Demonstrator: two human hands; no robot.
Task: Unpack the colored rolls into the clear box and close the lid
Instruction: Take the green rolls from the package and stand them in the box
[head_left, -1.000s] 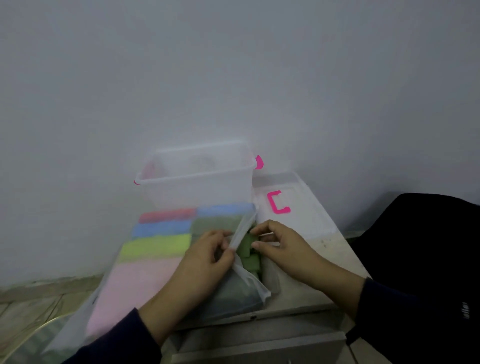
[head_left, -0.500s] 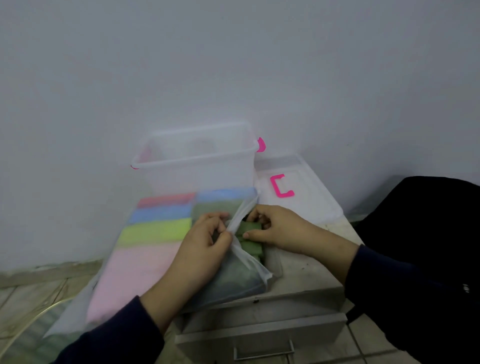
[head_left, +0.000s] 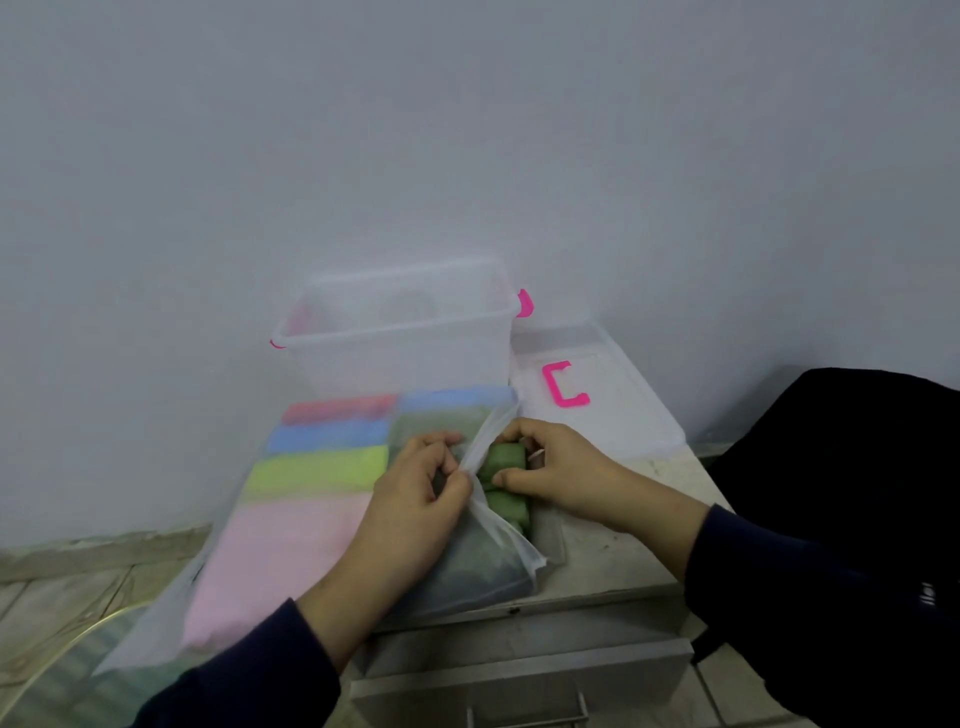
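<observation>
Head view: green rolls (head_left: 503, 460) under right hand (head_left: 563, 467), beside left hand (head_left: 415, 493)

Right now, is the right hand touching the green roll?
Touching. The head view shows the right hand with fingers curled over the green roll at the bag opening, no gap visible between them.

Both hands meet, left (head_left: 415, 488) seemingly pinching, right (head_left: 556, 467) with fingers curled.
</observation>
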